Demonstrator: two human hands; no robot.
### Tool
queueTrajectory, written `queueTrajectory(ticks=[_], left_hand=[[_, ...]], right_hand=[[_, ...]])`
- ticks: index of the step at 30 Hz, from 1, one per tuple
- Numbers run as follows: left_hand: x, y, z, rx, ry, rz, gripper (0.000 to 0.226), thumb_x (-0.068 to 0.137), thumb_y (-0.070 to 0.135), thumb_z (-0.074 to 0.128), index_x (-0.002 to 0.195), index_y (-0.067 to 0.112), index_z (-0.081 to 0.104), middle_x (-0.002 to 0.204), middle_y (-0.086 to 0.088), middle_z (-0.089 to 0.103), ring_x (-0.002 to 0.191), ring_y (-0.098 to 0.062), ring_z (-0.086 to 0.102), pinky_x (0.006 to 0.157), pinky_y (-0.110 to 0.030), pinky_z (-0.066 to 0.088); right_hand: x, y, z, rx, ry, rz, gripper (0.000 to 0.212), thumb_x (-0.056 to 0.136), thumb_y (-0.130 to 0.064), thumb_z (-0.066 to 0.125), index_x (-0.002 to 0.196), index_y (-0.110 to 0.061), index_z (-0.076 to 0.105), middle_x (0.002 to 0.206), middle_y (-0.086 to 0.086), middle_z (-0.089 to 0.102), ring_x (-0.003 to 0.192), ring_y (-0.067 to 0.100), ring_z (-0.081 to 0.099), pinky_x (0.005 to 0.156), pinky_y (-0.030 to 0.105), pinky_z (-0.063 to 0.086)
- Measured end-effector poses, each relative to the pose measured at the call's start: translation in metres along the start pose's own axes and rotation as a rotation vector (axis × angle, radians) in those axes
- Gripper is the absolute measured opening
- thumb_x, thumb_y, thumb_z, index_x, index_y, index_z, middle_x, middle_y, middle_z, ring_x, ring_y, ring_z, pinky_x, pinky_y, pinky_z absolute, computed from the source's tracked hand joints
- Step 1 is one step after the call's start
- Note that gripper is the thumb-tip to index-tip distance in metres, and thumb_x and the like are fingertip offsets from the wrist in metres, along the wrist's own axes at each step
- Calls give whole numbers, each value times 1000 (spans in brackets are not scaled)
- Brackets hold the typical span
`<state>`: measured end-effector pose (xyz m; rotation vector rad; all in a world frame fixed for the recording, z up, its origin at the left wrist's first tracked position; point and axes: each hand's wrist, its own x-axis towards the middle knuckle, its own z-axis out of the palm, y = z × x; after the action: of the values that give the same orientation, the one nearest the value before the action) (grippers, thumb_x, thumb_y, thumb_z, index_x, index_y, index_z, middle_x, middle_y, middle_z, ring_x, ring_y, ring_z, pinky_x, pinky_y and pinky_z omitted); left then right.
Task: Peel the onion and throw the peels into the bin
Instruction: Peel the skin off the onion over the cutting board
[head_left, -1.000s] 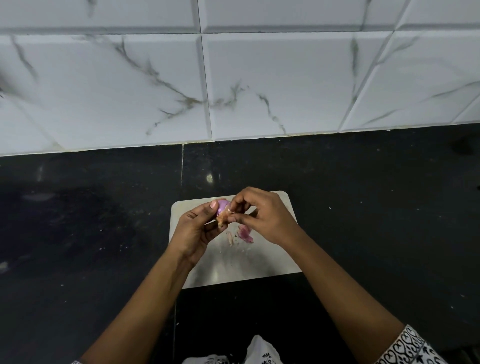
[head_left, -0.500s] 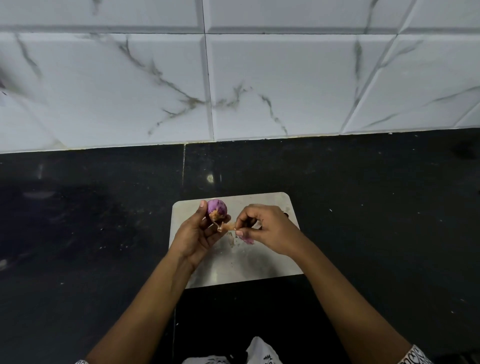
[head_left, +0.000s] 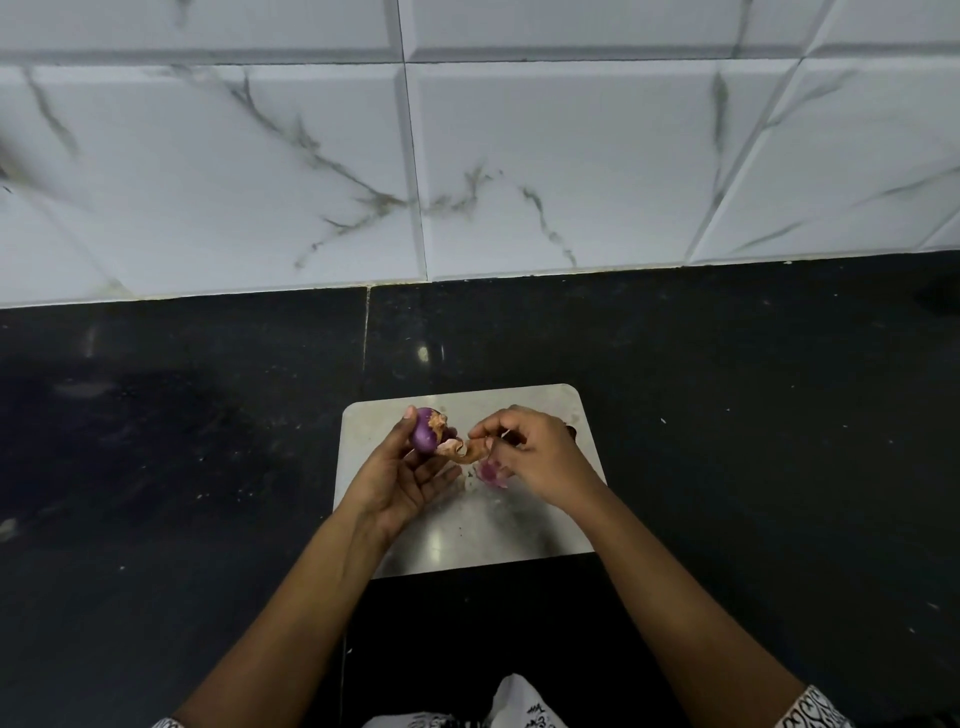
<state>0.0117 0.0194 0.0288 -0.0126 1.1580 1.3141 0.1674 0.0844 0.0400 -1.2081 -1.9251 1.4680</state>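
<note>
Purple onion (head_left: 423, 434) sits in our left hand (head_left: 402, 475), fingers closed around it; our right hand (head_left: 535, 457) pinches the peel (head_left: 462, 449) strung rightward between them, so we pull right.

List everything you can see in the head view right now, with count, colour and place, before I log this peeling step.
onion: one, purple, held over the board's far left part
peel strip: one, tan, stretched between onion and right fingertips
peel scraps: a few, pink-purple, lying on the board under the right hand
cutting board: one, pale grey, centre of the counter
counter: one, black, speckled with crumbs
wall tiles: several, white with grey veins, behind the counter
bin: none in view
left hand: holds the onion
right hand: pinches the peel strip
</note>
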Motion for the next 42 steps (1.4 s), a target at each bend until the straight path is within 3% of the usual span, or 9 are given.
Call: queueTrajectory(ticks=[3,8,11,15,21,26,31,35,42], left_hand=[[0,0,2,-85,40,-26,30,87,38,58,91,10,66,83,-12,72,81,-20,62,76,-30,53],[2,0,-1,-175,26,-71,43,90,44,53,102,5,64,86,-14,74,65,-15,63,52,-19,53],[2,-1,-1,-205,12,-75,51,90,49,49,108,4,63,86,-13,75,55,-13,64,46,-17,52],[0,-4,3,-187,2,-69,58,91,54,44,107,2,62,80,-8,75,48,-10,63,39,-14,46],[-3,-3,8,-191,-1,-104,59,89,58,43,94,4,66,76,-6,74,49,-10,63,40,-12,46],[-5,-4,15,-208,-21,-81,60,82,59,53,96,3,66,85,-9,73,59,-13,66,52,-16,53],[-10,-6,25,-210,-20,-30,54,81,54,60,95,2,67,88,-15,74,68,-16,71,60,-21,58],[-14,-7,29,-157,-37,-45,58,80,58,56,92,3,68,82,-15,73,69,-21,73,64,-29,60],[-16,-7,29,-102,1,-72,56,74,53,64,95,1,67,82,-14,72,66,-19,71,58,-26,60]], right_hand=[[1,-5,-5,148,-1,114,25,88,2,51,84,-16,68,88,5,69,73,20,69,60,24,55],[3,-6,-20,223,86,171,24,90,-1,49,86,-13,69,88,2,69,70,12,63,56,19,52],[9,3,-21,41,124,155,21,89,-3,53,88,-15,69,95,1,67,78,9,63,66,20,54],[13,17,-14,-530,-1,43,25,87,-18,59,111,-21,66,117,-2,56,96,11,58,85,24,47],[10,1,-17,-690,3,-17,33,90,-35,55,121,-26,60,143,-7,43,103,12,60,94,32,44],[6,-8,-15,-538,139,-187,26,88,-29,59,113,-24,63,130,-7,55,107,12,58,92,35,48],[7,-19,-2,-307,105,-385,33,79,-24,71,111,-20,66,105,0,69,94,10,63,80,33,54],[11,-18,2,-232,143,-397,30,79,-17,71,109,-15,69,99,4,72,87,12,67,77,33,57],[13,-19,-7,-315,123,-417,26,80,-19,70,105,-12,70,96,6,74,83,16,68,76,37,57]])
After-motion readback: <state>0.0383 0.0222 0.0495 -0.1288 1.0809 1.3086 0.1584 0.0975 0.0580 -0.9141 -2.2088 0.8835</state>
